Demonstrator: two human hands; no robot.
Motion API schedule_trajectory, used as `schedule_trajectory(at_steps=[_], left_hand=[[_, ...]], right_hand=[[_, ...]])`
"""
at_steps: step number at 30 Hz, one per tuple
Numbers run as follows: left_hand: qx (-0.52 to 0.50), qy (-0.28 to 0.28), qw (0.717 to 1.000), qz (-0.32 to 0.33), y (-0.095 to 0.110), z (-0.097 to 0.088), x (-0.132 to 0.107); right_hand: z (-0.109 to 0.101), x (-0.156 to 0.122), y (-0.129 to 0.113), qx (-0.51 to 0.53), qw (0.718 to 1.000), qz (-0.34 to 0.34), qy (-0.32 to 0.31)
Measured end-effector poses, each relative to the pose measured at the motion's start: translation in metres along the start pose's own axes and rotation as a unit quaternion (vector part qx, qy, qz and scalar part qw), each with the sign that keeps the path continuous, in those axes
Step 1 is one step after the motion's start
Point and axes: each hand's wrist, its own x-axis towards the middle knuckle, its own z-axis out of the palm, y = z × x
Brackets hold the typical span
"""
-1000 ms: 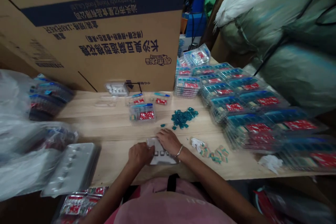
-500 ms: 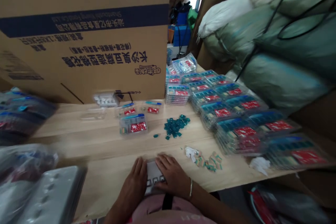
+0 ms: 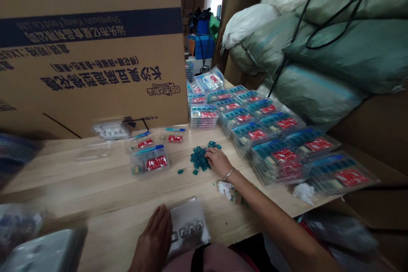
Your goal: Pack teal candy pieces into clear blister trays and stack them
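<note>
My left hand [image 3: 155,238] lies flat, fingers together, on the left edge of a clear plastic blister tray [image 3: 188,225] at the table's near edge. The tray has a row of small square pockets. My right hand [image 3: 216,160] reaches forward across the table and rests on a pile of small teal pieces [image 3: 200,157]; its fingers curl down into the pile, and whether they hold a piece is hidden. A thin bracelet sits on that wrist. A few stray teal pieces [image 3: 180,171] lie left of the pile.
Stacks of filled clear packs with red and blue labels [image 3: 274,136] cover the table's right side. More packs [image 3: 149,162] lie mid-table before a big cardboard box [image 3: 92,51]. Paper scraps [image 3: 225,188] lie near my right forearm. Green sacks [image 3: 334,46] are piled right. A grey tray stack [image 3: 44,253] sits bottom left.
My right hand left the blister tray and reached forward to the teal pile. My left hand stayed on the tray. The view swung to the right.
</note>
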Motion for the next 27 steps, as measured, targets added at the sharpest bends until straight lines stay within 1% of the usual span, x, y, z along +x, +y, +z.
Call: schedule_trajectory(at_steps=[3,5,6,9,11,14,17,21,24,27], left_hand=[[-0.039,-0.056,0.995,-0.066,-0.005,-0.005,0.011],[-0.048,-0.077,0.992,-0.091,-0.005,-0.006,0.019],[-0.053,-0.088,0.991,-0.088,-0.005,-0.006,0.022],[-0.079,-0.130,0.987,-0.045,-0.003,-0.007,0.026],[-0.088,-0.154,0.984,-0.032,0.000,-0.007,0.023],[-0.094,-0.162,0.982,-0.039,0.002,-0.005,0.016],[-0.105,-0.157,0.981,-0.050,0.004,-0.002,0.010],[-0.106,-0.151,0.982,-0.046,0.004,-0.001,0.008],[-0.107,-0.149,0.982,-0.040,0.004,-0.005,0.010],[-0.109,-0.146,0.982,-0.048,0.005,-0.011,0.017]], right_hand=[[-0.001,-0.011,-0.008,0.018,0.999,0.000,0.043],[0.000,-0.021,-0.021,0.051,0.997,-0.035,0.046],[0.001,-0.026,-0.029,0.067,0.995,-0.063,0.030],[0.008,-0.041,-0.059,0.086,0.987,-0.127,-0.044],[0.014,-0.054,-0.077,0.086,0.983,-0.145,-0.076],[0.023,-0.074,-0.095,0.067,0.979,-0.166,-0.097],[0.031,-0.093,-0.098,0.022,0.980,-0.176,-0.087],[0.035,-0.112,-0.094,-0.004,0.981,-0.185,-0.065],[0.033,-0.119,-0.093,-0.006,0.977,-0.202,-0.061],[0.029,-0.114,-0.095,-0.002,0.977,-0.202,-0.062]])
